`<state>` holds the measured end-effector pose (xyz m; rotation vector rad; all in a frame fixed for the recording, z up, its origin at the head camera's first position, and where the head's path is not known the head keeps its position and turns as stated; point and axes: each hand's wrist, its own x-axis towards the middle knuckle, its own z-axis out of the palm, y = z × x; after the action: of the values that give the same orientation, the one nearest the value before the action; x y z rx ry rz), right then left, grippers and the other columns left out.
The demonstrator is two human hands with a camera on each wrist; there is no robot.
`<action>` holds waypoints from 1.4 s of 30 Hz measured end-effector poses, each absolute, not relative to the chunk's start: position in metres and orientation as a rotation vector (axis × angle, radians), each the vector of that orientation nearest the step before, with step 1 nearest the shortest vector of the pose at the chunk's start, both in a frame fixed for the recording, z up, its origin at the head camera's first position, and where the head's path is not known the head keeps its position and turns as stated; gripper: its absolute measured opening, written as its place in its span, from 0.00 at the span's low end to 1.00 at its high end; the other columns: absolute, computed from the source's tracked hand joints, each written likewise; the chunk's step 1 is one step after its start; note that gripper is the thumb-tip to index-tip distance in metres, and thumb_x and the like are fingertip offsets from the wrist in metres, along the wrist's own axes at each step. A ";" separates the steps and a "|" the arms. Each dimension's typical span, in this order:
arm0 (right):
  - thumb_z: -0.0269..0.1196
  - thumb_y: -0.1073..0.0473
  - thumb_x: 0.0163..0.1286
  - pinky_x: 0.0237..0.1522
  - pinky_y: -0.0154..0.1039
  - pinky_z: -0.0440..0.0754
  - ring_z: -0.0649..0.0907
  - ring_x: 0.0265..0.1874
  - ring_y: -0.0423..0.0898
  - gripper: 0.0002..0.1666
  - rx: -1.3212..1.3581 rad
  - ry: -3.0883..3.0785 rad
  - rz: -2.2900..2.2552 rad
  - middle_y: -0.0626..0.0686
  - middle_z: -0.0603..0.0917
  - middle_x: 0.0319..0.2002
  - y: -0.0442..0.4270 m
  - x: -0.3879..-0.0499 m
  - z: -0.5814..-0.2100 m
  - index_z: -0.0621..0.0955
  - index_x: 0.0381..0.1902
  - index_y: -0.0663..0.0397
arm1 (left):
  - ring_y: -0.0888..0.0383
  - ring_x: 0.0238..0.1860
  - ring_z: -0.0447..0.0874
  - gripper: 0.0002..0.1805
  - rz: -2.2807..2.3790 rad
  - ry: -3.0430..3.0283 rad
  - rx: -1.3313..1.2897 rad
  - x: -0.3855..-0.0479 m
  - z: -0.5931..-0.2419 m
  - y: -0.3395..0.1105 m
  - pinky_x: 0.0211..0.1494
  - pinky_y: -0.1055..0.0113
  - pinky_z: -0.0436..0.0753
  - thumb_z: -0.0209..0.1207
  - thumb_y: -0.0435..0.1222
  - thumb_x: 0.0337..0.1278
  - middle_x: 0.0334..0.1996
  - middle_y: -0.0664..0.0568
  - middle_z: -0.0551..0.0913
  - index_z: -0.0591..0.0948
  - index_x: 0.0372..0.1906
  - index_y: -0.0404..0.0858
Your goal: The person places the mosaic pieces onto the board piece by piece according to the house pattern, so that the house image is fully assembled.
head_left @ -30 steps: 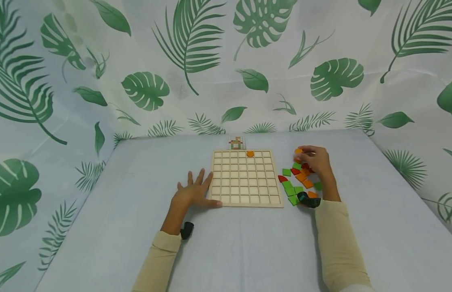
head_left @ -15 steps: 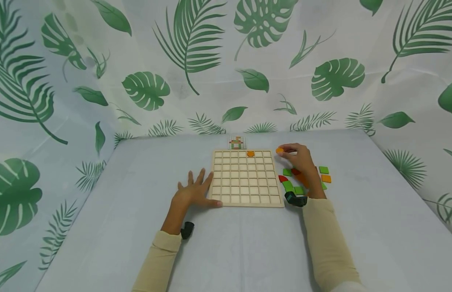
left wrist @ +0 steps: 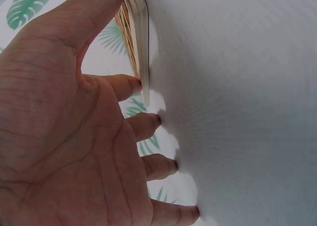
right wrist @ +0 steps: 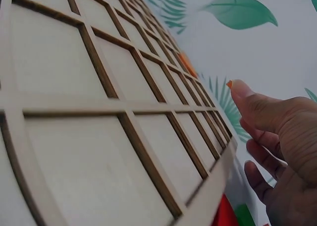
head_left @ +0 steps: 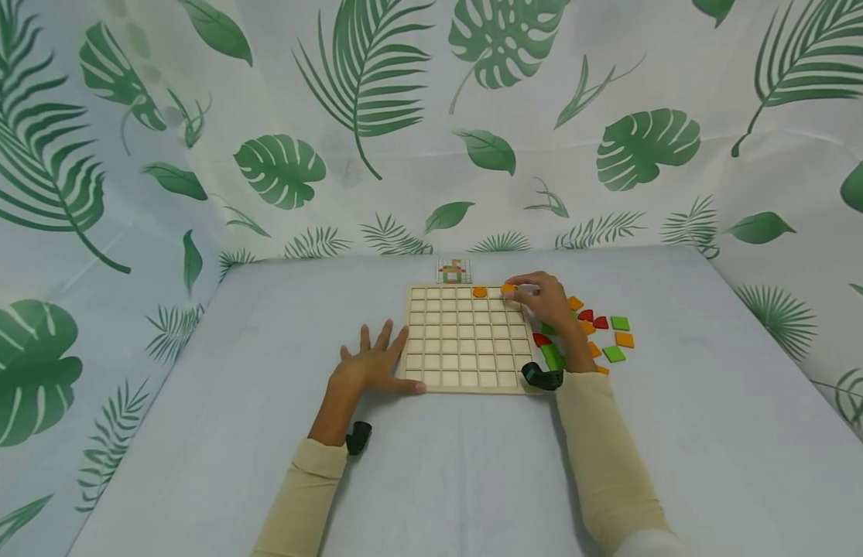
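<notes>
A wooden grid board [head_left: 471, 389] lies on the table. One orange round tile [head_left: 480, 292] sits in its far row. My right hand [head_left: 546, 300] pinches another orange tile [head_left: 508, 288] over the board's far right corner; in the right wrist view only a sliver of that tile [right wrist: 229, 84] shows past the thumb. My left hand [head_left: 370, 370] is spread at the board's left side, thumb on the near left corner and index fingertip at the left edge. In the left wrist view the other fingertips of the left hand [left wrist: 94, 122] touch the tabletop.
Right of the board lie loose green tiles [head_left: 614, 353], orange tiles [head_left: 624, 340] and red tiles [head_left: 601, 322], partly hidden by the right forearm. A small pattern card [head_left: 454, 271] lies behind the board. A leaf-print cloth [head_left: 431, 139] stands behind the table.
My right hand has carried the orange tile leftward from above the loose tiles to the board's far right corner. The left hand has stayed in place.
</notes>
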<state>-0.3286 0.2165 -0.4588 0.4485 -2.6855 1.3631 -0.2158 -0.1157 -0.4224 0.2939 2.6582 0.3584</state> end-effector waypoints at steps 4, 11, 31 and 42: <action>0.64 0.58 0.69 0.64 0.63 0.68 0.72 0.61 0.64 0.20 0.454 -2.674 1.410 0.68 0.77 0.57 0.208 -0.330 -0.462 0.82 0.53 0.65 | 0.32 0.77 0.26 0.61 0.350 2.658 0.296 -0.216 -0.422 -0.116 0.68 0.24 0.44 0.61 0.68 0.47 0.80 0.46 0.34 0.43 0.79 0.51; 0.65 0.62 0.68 0.61 0.63 0.70 0.75 0.58 0.65 0.18 0.539 -2.629 1.333 0.70 0.80 0.54 0.193 -0.330 -0.462 0.83 0.51 0.68 | 0.32 0.77 0.27 0.61 0.349 2.663 0.307 -0.217 -0.423 -0.116 0.67 0.24 0.44 0.61 0.68 0.47 0.80 0.45 0.34 0.43 0.79 0.51; 0.68 0.58 0.64 0.57 0.61 0.73 0.78 0.55 0.62 0.19 0.537 -2.672 1.234 0.66 0.82 0.52 0.161 -0.341 -0.461 0.85 0.50 0.63 | 0.32 0.77 0.27 0.61 0.347 2.659 0.294 -0.215 -0.421 -0.115 0.68 0.24 0.44 0.61 0.68 0.47 0.80 0.46 0.34 0.43 0.79 0.51; 0.67 0.47 0.65 0.56 0.64 0.65 0.78 0.56 0.57 0.19 0.369 -2.777 1.052 0.58 0.85 0.54 0.148 -0.343 -0.462 0.87 0.51 0.47 | 0.32 0.77 0.26 0.61 0.357 2.656 0.290 -0.214 -0.420 -0.115 0.68 0.24 0.44 0.62 0.68 0.47 0.80 0.46 0.34 0.43 0.79 0.51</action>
<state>-0.3432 0.1480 -0.4621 0.3687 -2.7768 1.0519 -0.2144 -0.1153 -0.4199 0.2904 2.6558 0.3569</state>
